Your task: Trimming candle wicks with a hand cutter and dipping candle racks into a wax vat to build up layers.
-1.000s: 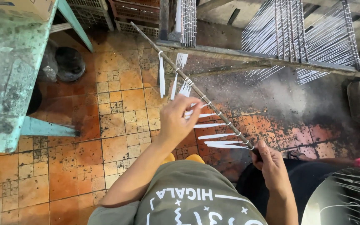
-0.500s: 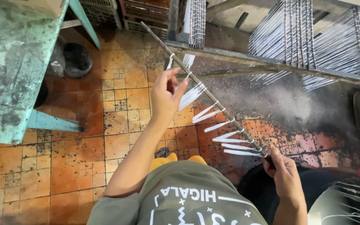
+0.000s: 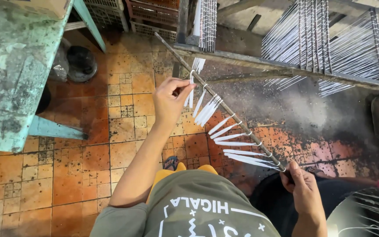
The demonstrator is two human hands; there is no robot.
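Note:
A long thin rod (image 3: 233,115) slants from the far rack down toward me, with several white candles (image 3: 235,143) hanging from it by their wicks. My right hand (image 3: 302,189) grips the rod's near end. My left hand (image 3: 169,102) is raised beside the rod's upper part, fingers pinched on a hanging white candle (image 3: 191,94). A further bunch of candles (image 3: 197,65) hangs just above it.
A worn teal table (image 3: 14,74) stands at left, a black pot (image 3: 80,63) on the tiled floor beside it. Racks of white candles (image 3: 330,44) lean on a wooden beam (image 3: 286,70) behind. Plastic crates (image 3: 150,13) are at the back; a dark round basin (image 3: 365,215) at lower right.
My left hand has moved up along the rod, from the lower candles to one near the upper end. The right hand keeps hold of the rod's near end.

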